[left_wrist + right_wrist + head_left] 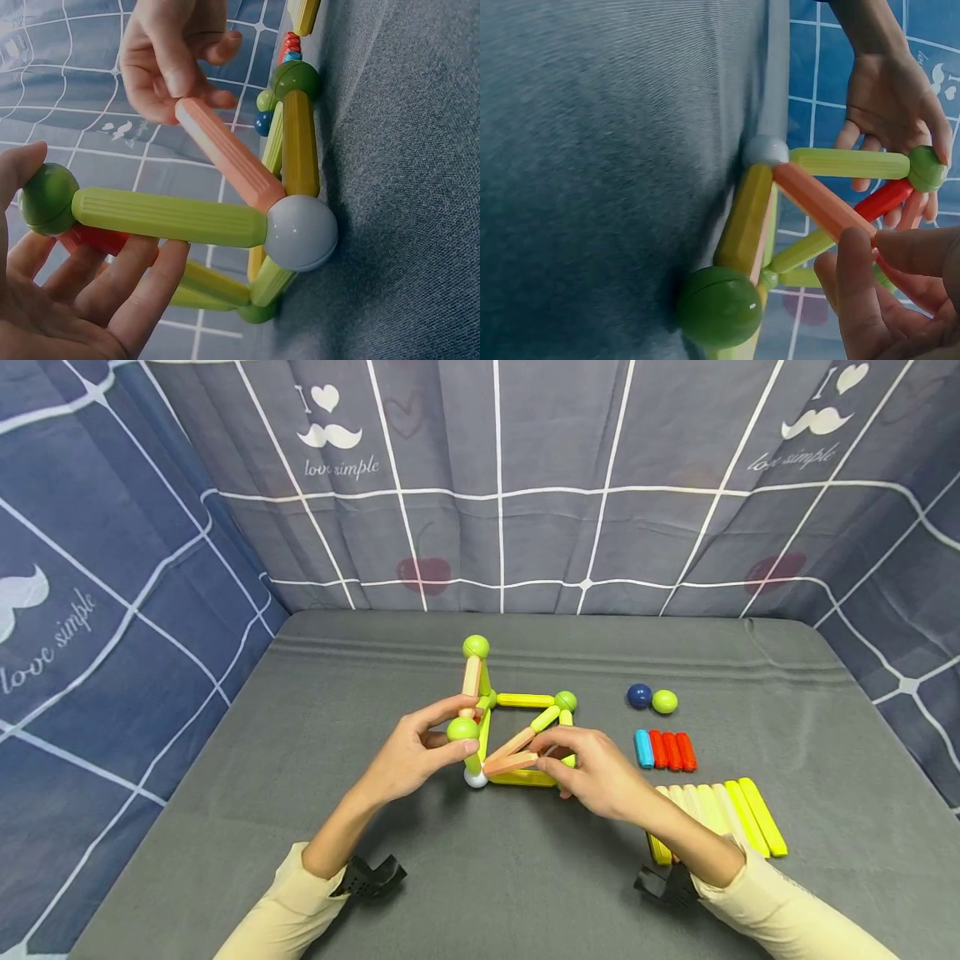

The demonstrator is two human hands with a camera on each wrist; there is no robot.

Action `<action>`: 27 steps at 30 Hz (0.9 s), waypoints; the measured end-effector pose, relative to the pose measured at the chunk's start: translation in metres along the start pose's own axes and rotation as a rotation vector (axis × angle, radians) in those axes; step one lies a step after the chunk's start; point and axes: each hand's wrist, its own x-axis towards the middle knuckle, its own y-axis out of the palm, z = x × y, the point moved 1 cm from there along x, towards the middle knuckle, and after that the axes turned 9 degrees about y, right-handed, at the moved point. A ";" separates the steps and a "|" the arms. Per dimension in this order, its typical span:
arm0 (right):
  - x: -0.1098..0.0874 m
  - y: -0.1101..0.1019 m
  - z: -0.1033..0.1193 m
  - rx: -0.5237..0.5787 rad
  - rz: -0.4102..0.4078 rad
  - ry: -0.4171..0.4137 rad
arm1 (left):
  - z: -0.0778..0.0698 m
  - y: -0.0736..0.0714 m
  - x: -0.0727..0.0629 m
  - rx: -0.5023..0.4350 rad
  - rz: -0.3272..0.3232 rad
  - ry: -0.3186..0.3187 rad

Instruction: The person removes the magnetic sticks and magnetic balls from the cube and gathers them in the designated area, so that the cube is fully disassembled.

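Note:
A frame of sticks and balls stands on the table. My left hand (408,756) steadies its near left corner, thumb against a green ball (49,199) and fingers behind the upright light-green stick (172,216). Below that stick sits a white ball (302,232) at table level. My right hand (596,772) pinches the free end of an orange stick (821,202) between thumb and fingers. The other end of this stick meets the white ball, beside a yellow stick (744,221) that runs to another green ball (718,306).
Right of the frame lie a dark blue ball (639,696) and a loose green ball (664,702). Nearer are a short blue stick (644,749) and several red sticks (672,751). A row of yellow sticks (761,817) lies partly under my right forearm. A checked curtain (540,543) hangs behind the table.

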 end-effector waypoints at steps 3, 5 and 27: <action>-0.001 0.000 -0.005 -0.009 -0.001 0.027 | -0.001 0.000 0.001 -0.006 0.002 0.003; -0.002 0.000 -0.007 -0.006 0.001 0.042 | -0.001 0.000 0.001 -0.010 0.000 0.004; -0.014 -0.016 -0.015 0.217 -0.136 0.059 | 0.001 0.001 0.001 -0.014 -0.008 0.007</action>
